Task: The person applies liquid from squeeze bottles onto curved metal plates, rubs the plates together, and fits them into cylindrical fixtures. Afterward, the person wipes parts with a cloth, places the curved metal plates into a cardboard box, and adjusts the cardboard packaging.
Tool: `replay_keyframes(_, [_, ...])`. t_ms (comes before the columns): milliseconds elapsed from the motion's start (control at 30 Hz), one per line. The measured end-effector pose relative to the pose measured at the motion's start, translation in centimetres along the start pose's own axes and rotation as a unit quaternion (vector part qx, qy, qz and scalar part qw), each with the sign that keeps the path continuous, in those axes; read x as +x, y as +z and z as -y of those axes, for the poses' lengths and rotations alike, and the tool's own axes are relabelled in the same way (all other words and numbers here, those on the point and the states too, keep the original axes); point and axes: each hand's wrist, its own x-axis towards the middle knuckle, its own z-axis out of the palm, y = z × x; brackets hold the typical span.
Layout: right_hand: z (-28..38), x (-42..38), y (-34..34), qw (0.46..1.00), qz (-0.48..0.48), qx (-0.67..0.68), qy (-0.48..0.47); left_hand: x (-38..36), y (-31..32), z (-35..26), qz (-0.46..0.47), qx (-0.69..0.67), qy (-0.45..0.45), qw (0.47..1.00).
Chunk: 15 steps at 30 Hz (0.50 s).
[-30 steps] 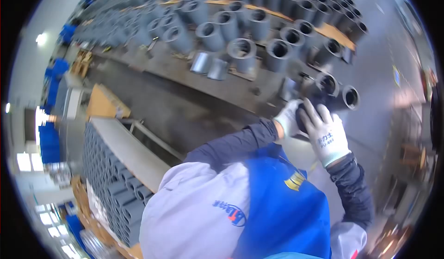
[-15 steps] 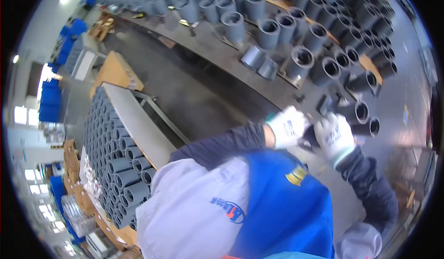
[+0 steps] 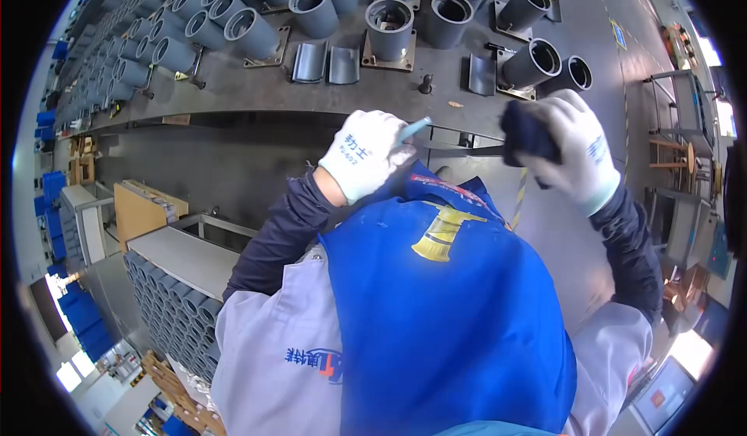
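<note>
My left hand [image 3: 366,152], in a white glove, is closed around a thin pale blue-green stick [image 3: 414,129] that pokes out toward the right. In my right hand [image 3: 580,148], also gloved and slightly blurred, is a dark bundle [image 3: 531,134] that looks like cloth. Both hands are in front of the near edge of the workbench [image 3: 257,101]. Beyond my right hand, a grey tube [image 3: 532,64] stands on a square plate, with another grey tube [image 3: 574,74] beside it. A curved grey half-shell [image 3: 482,75] lies to their left.
Several grey tubes [image 3: 253,33] stand along the bench, some on square plates. Two curved shells [image 3: 327,63] and a small dark fitting [image 3: 426,84] lie near the front edge. A rack of grey tubes [image 3: 175,311] is at my left, by a brown board [image 3: 140,214].
My view has turned toward the right. My hands, close together by the tubes before, are now wide apart. The stick and the dark bundle now show clearly in them.
</note>
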Motion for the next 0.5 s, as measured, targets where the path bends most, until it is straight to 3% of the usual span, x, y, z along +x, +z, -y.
replay_keyframes(67, [2.8, 1.9, 1.4, 0.994, -0.036, -0.053, -0.085, 0.9, -0.1, -0.9, 0.017, -0.015, 0.012, 1.0])
replay_keyframes(100, [3.5, 2.6, 2.4, 0.988, -0.036, -0.083, -0.122, 1.7, -1.0, -2.2, 0.069, 0.005, 0.029, 0.997])
replay_keyframes(133, [4.2, 3.3, 3.1, 0.976, 0.018, -0.163, -0.145, 2.5, -1.9, -3.1, 0.115, 0.036, 0.036, 0.992])
replay_keyframes(167, [4.5, 3.5, 3.9, 0.964, 0.027, -0.195, -0.178, 2.3, 0.6, -1.5, 0.075, -0.127, 0.058, 0.987])
replay_keyframes(200, [4.6, 3.7, 4.8, 0.949, 0.028, -0.225, -0.219, 2.1, 1.0, -1.4, 0.047, -0.109, 0.071, 0.99])
replay_keyframes(267, [4.5, 3.7, 6.1, 0.935, 0.057, -0.254, -0.242, 1.9, 1.2, -1.2, 0.109, -0.217, 0.029, 0.97])
replay_keyframes(333, [5.2, 4.2, 6.4, 0.914, 0.089, -0.308, -0.25, 2.0, -0.5, -2.1, 0.155, -0.193, -0.006, 0.969])
replay_keyframes(500, [5.8, 5.1, 6.2, 0.924, 0.123, -0.275, -0.235, 0.8, -0.6, -2.1, 0.133, -0.201, 0.006, 0.971])
